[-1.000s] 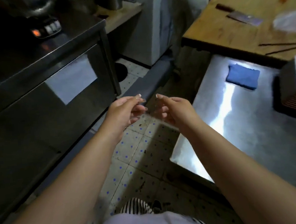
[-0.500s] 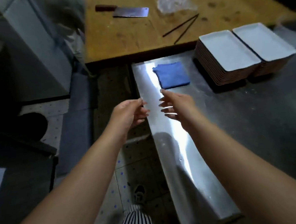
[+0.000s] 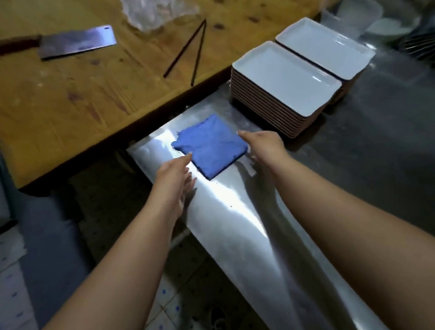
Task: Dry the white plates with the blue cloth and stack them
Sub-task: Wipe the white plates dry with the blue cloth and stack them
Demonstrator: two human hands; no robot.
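Matt blue cloth [image 3: 210,145] on shiny steel counter [image 3: 240,214]; glossy white plates [image 3: 286,80].

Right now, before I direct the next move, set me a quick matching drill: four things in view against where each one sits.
Things:
1. blue cloth
2. cleaver
3. white plates
4. chopsticks

Places:
A. two stacks side by side on the steel counter
B. far left on the wooden table
C. folded flat on the steel counter, between the left hand and the right hand
D. on the wooden table, near the plastic wrap

Pairs: 1-C, 2-B, 3-A, 4-D
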